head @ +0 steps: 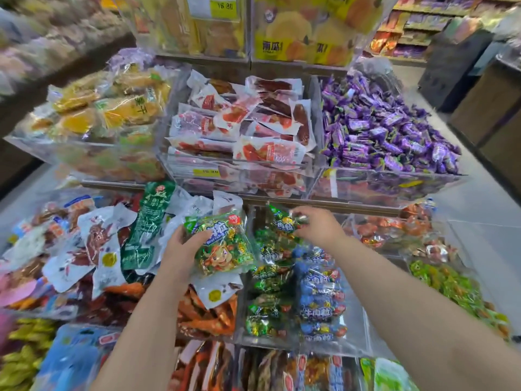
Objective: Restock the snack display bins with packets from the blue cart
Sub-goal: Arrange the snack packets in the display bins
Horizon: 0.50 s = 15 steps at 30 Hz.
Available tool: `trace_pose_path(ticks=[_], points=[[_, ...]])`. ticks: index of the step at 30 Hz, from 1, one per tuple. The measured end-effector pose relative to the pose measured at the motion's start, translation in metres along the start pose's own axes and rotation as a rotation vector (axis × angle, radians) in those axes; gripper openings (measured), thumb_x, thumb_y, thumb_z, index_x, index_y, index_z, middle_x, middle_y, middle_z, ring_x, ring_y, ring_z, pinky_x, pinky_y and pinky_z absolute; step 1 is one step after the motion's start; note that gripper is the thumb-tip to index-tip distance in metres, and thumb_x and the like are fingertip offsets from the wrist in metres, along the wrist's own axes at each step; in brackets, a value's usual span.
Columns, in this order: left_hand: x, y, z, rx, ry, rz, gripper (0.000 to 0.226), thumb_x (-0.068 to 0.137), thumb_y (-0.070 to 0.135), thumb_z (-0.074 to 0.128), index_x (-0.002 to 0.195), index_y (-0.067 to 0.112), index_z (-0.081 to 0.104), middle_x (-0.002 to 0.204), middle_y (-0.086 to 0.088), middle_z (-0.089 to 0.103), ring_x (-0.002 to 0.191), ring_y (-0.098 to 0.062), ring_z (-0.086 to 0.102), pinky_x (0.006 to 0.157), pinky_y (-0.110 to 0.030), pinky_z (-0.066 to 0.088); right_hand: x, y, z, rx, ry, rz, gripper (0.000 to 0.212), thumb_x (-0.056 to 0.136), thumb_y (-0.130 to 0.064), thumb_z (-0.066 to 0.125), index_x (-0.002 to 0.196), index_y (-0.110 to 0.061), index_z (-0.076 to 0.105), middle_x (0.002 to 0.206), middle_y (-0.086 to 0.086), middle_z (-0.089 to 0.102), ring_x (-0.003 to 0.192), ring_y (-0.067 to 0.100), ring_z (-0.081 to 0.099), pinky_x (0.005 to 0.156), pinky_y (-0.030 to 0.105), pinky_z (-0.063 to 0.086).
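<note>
My left hand (pixel 180 253) grips a clear bag of green-wrapped snacks (pixel 222 246) by its left edge, held over the middle row of bins. My right hand (pixel 318 225) is pinched on a small green packet (pixel 284 221) at the back of a clear acrylic bin (pixel 355 334). That bin holds green packets on its left side and blue packets (pixel 321 300) on its right. The blue cart is not in view.
Above, clear bins hold red-and-white sausage packs (pixel 242 128), purple candies (pixel 380 128) and yellow cakes (pixel 107 108). White and green packs (pixel 93 244) fill the bin at left. Orange sticks (pixel 208 314) lie below my left hand. The aisle floor (pixel 485 210) lies right.
</note>
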<state>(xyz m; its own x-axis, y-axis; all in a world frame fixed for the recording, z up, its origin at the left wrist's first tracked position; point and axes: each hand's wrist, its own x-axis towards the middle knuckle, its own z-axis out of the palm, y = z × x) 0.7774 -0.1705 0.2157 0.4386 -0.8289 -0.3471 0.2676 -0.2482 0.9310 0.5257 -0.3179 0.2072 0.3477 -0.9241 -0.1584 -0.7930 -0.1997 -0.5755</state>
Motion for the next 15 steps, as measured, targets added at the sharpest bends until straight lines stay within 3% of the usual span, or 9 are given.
trace_pose_path(ticks=[2,4,6,8,10,12,15], points=[[0.006,-0.001,-0.004,-0.008,-0.017,-0.036,0.086,0.065,0.038,0.078,0.138,0.009,0.041,0.137,-0.015,0.051,0.121,-0.034,0.053,0.103,-0.055,0.041,0.014,0.0,0.006,0.01,-0.02,-0.012,0.041,0.074,-0.013,0.078,0.113,-0.022,0.067,0.125,0.0,0.061,0.098,0.011,0.058,0.078,0.015,0.04],[0.012,-0.006,-0.007,0.008,-0.046,-0.067,0.047,0.079,0.027,0.073,0.119,0.013,0.053,0.121,-0.016,0.062,0.102,-0.03,0.064,0.088,-0.049,0.052,0.026,0.0,0.011,0.067,-0.03,0.04,0.038,0.072,-0.013,0.08,0.107,-0.022,0.068,0.126,0.002,0.06,0.103,0.014,0.057,0.076,0.017,0.038],[0.014,-0.009,-0.01,0.02,-0.05,-0.071,0.02,0.086,0.019,0.066,0.102,0.014,0.056,0.103,-0.013,0.068,0.08,-0.022,0.07,0.064,-0.036,0.057,0.031,0.001,0.016,0.192,-0.024,0.097,0.034,0.07,-0.012,0.081,0.1,-0.02,0.066,0.118,0.005,0.063,0.089,0.014,0.059,0.067,0.02,0.04],[0.013,-0.01,-0.01,0.036,-0.038,-0.061,0.016,0.086,0.018,0.065,0.099,0.015,0.056,0.094,-0.009,0.069,0.071,-0.017,0.071,0.052,-0.028,0.055,0.029,0.003,0.026,0.288,0.079,0.145,0.034,0.07,-0.015,0.082,0.095,-0.019,0.06,0.101,-0.001,0.063,0.079,0.012,0.059,0.057,0.018,0.039],[0.013,-0.01,-0.011,0.03,-0.038,-0.066,0.017,0.085,0.019,0.065,0.099,0.016,0.057,0.092,-0.008,0.07,0.074,-0.021,0.071,0.056,-0.03,0.055,0.021,0.005,0.044,0.44,0.267,0.302,0.044,0.07,-0.024,0.083,0.097,-0.018,0.05,0.092,-0.004,0.058,0.074,0.011,0.058,0.055,0.018,0.04],[0.013,-0.011,-0.011,0.015,-0.04,-0.077,0.017,0.084,0.02,0.067,0.098,0.016,0.057,0.094,-0.01,0.07,0.08,-0.027,0.07,0.064,-0.037,0.056,0.013,0.008,0.062,0.557,0.386,0.449,0.049,0.072,-0.033,0.081,0.1,-0.015,0.045,0.094,-0.001,0.056,0.077,0.015,0.054,0.063,0.024,0.037],[0.013,-0.011,-0.012,0.013,-0.043,-0.079,0.019,0.084,0.022,0.067,0.098,0.016,0.057,0.095,-0.01,0.07,0.083,-0.03,0.069,0.072,-0.043,0.055,0.014,0.011,0.078,0.527,0.355,0.417,0.035,0.084,-0.037,0.068,0.102,-0.013,0.049,0.094,0.0,0.057,0.074,0.014,0.053,0.056,0.021,0.035]])
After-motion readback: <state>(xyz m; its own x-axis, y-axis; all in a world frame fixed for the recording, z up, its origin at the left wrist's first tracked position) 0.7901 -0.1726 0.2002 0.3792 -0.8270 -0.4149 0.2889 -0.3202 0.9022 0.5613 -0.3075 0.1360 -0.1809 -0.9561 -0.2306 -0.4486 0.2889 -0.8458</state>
